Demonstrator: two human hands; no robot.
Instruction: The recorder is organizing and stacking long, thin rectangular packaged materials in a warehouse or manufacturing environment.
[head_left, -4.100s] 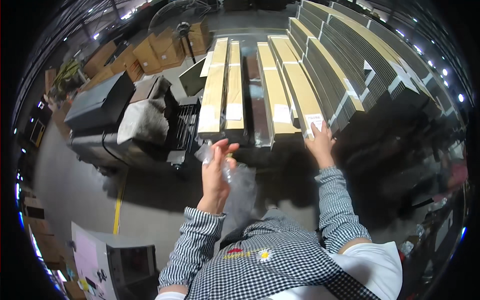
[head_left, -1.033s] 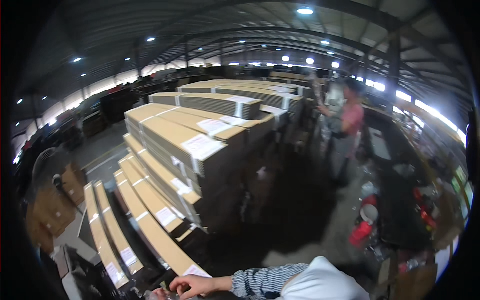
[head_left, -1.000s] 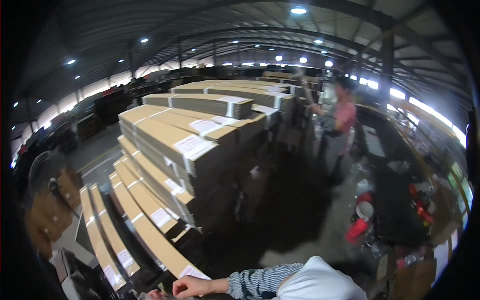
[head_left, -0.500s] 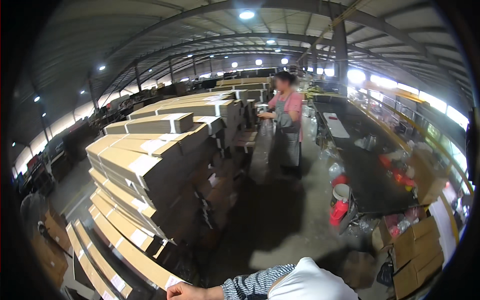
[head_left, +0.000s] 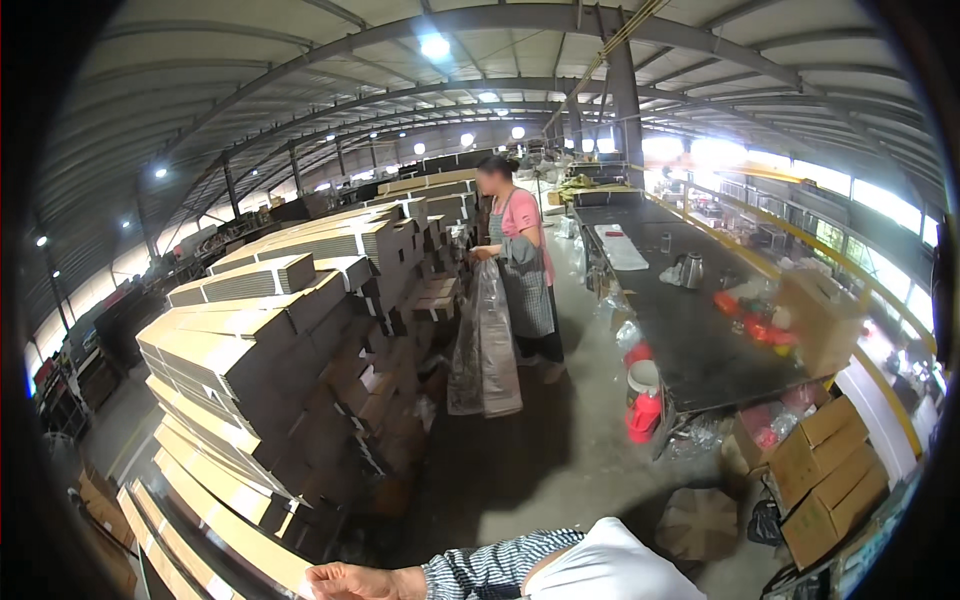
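Right hand [head_left: 352,582] seen beside long tan carton [head_left: 232,532]
Whether anything was gripped by its fingers could not be told.

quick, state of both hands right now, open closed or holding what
Left hand: not in view.
Right hand: fingers curled, by the end of a long carton; cut off by the frame, so any grip cannot be told.

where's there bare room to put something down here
Bare: the black table from the metal jug to its near edge, left of the red items; the floor between the cardboard stacks and red container. Crowded: by the right hand, where long cardboard strips lie close together.
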